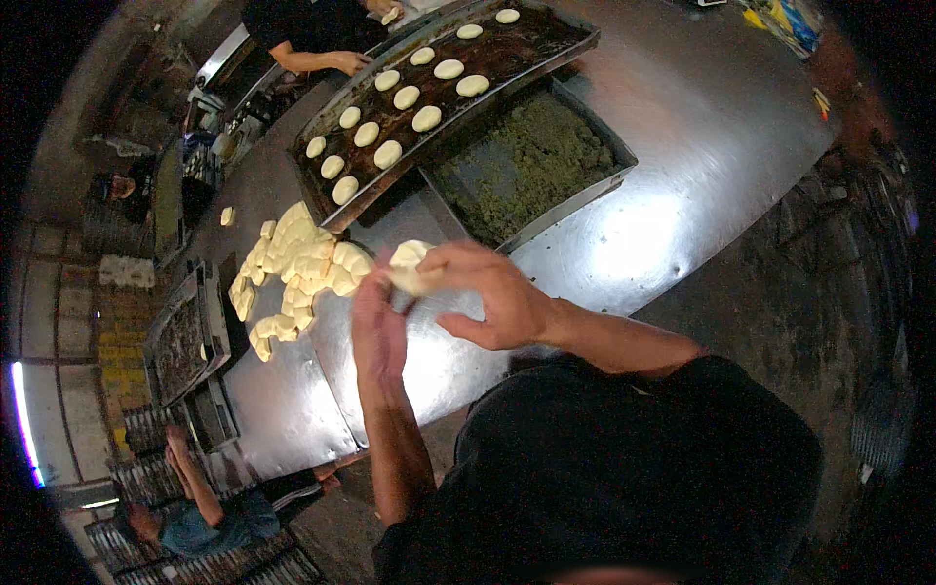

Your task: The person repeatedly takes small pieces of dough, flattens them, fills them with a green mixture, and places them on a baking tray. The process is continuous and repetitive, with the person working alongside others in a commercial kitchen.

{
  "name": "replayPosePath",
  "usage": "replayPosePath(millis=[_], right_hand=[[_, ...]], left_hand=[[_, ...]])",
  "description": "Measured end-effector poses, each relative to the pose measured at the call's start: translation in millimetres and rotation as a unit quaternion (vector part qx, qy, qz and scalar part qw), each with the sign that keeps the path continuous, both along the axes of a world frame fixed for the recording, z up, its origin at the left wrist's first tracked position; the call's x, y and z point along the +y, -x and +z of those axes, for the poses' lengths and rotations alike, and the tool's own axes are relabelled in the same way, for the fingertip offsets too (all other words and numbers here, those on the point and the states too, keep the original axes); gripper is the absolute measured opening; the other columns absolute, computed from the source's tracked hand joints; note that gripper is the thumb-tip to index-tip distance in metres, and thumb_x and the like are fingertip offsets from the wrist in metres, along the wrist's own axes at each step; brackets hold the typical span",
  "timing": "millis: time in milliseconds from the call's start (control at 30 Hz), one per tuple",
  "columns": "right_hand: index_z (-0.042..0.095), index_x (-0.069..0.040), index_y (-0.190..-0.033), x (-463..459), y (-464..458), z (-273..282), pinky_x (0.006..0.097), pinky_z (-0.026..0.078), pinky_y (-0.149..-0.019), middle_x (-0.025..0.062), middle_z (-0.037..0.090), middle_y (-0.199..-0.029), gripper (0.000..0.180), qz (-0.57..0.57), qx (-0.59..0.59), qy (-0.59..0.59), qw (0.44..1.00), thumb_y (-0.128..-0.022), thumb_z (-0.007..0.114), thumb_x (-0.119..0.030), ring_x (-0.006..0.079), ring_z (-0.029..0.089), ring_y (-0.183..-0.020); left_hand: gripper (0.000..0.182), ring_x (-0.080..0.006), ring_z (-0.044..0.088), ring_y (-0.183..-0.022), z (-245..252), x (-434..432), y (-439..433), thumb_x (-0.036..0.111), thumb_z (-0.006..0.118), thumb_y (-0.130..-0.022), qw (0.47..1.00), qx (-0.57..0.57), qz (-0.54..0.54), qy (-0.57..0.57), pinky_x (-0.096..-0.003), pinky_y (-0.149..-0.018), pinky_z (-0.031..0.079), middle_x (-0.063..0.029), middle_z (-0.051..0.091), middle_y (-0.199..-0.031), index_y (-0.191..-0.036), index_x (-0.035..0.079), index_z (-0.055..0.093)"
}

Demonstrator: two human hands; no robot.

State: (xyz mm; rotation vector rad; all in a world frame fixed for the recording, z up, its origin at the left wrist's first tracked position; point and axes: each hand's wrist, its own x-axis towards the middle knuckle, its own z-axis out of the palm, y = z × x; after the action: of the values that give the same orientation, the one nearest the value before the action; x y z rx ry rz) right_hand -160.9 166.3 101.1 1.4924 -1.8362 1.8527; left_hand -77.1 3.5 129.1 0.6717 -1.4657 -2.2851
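Note:
Between my two hands, above the metal table, is a flattened piece of pale dough (408,262). My left hand (382,322) is raised on edge with its blurred fingers against the left side of the dough. My right hand (493,296) grips the dough's right side with its fingers, while its thumb stands apart below. Just left of my hands lies a heap of cut dough pieces (296,252). Beyond my right hand, a metal tray (567,212) holds a greenish, crumbly filling (541,153). Part of this tray is hidden under the baking sheet.
A dark baking sheet (504,69) with several flat dough rounds (387,154) overhangs the filling tray. A co-worker's hand (352,62) is at its far edge. Another person (212,519) stands at lower left near stacked trays (183,336). The steel table (702,131) extends to the right.

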Motion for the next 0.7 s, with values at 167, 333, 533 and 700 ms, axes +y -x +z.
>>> replayPosePath(millis=[167,333,533,700], right_hand=[[0.075,-0.004,-0.083,3.7,122.0,-55.3,0.0472,0.056,-0.07,0.0229,0.069,-0.08,0.018,-0.101,-0.094,-0.405,0.904,-0.077,0.066,-0.018,0.0373,0.069,-0.074],[0.073,-0.005,-0.108,-17.5,263.4,-137.1,0.044,0.047,-0.099,0.0199,0.064,-0.118,0.023,-0.263,0.174,-0.625,0.714,-0.09,0.062,-0.016,0.036,0.059,-0.114],[0.076,-0.012,-0.095,-36.8,290.6,-182.4,0.047,0.049,-0.094,0.0102,0.07,-0.101,0.016,-0.301,0.23,-0.598,0.707,-0.083,0.065,-0.01,0.0282,0.061,-0.113],[0.07,-0.003,-0.101,-35.0,297.4,-186.0,0.0467,0.05,-0.096,0.0165,0.067,-0.103,0.016,-0.197,0.232,-0.647,0.699,-0.095,0.058,-0.013,0.0305,0.064,-0.102]], left_hand=[[0.027,-0.0282,0.061,-0.108,-98.6,8.0,-55.2,0.015,0.056,-0.098,0.954,-0.215,-0.053,-0.2,-0.0481,-0.096,0.051,-0.0125,0.064,-0.112,-0.124,0.009,0.053],[0.043,-0.0308,0.062,-0.109,-128.0,19.5,-69.3,0.022,0.06,-0.097,0.975,-0.162,0.025,-0.153,-0.0419,-0.096,0.053,-0.0149,0.061,-0.123,-0.134,0.002,0.05],[0.034,-0.0301,0.065,-0.106,-113.8,35.6,-61.2,0.027,0.059,-0.097,0.976,-0.206,0.032,-0.056,-0.0395,-0.098,0.051,-0.016,0.067,-0.116,-0.118,0.0,0.063],[0.044,-0.0288,0.059,-0.117,-104.7,44.1,-50.2,0.024,0.061,-0.095,0.992,-0.117,0.015,-0.052,-0.0375,-0.105,0.046,-0.0177,0.06,-0.127,-0.129,-0.003,0.054]])
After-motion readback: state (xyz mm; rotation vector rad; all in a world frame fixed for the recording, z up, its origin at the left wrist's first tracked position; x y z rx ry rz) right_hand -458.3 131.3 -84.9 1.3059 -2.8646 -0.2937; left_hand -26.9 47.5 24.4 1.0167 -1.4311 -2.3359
